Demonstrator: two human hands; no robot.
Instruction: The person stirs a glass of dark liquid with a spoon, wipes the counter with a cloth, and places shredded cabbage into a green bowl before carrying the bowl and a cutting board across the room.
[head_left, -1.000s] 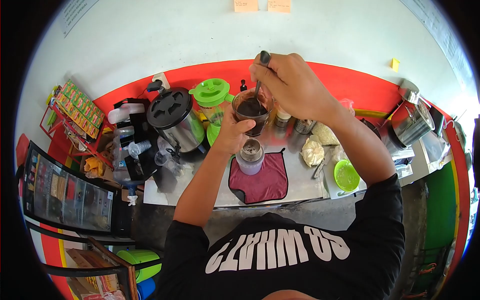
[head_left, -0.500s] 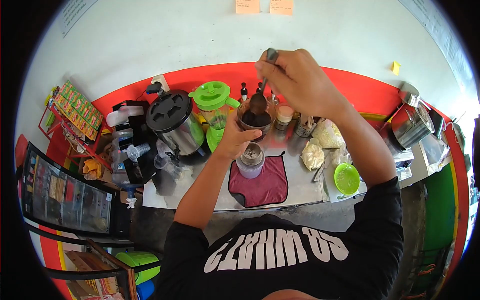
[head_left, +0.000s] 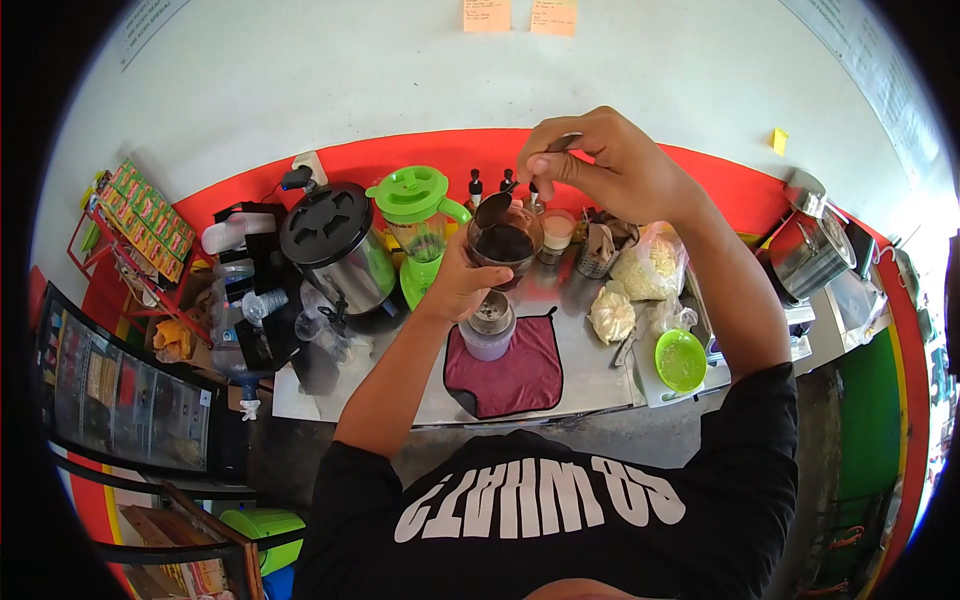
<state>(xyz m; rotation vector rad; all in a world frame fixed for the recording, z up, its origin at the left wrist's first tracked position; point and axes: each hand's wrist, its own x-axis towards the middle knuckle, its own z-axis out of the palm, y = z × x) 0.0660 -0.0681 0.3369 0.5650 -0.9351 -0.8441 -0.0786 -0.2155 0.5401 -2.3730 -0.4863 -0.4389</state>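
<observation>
My left hand (head_left: 467,277) is wrapped round a clear container (head_left: 524,250) with dark contents, raised over the counter. My right hand (head_left: 600,165) pinches the handle of a spoon (head_left: 492,207), whose bowl is at the container's left rim. Below my left hand, a metal strainer (head_left: 491,312) rests on a pale cup (head_left: 488,345). That cup stands on the upper left part of a maroon cloth (head_left: 520,375).
A green-lidded blender (head_left: 412,193) and a steel dispenser (head_left: 340,250) stand at the left. Bags of pale food (head_left: 645,268), a green bowl (head_left: 680,360) and a steel pot (head_left: 812,255) are at the right.
The spoon has moved left from over the middle of the container to its rim and is tilted more. My right hand has turned and lowered slightly. The whole view has shifted a little.
</observation>
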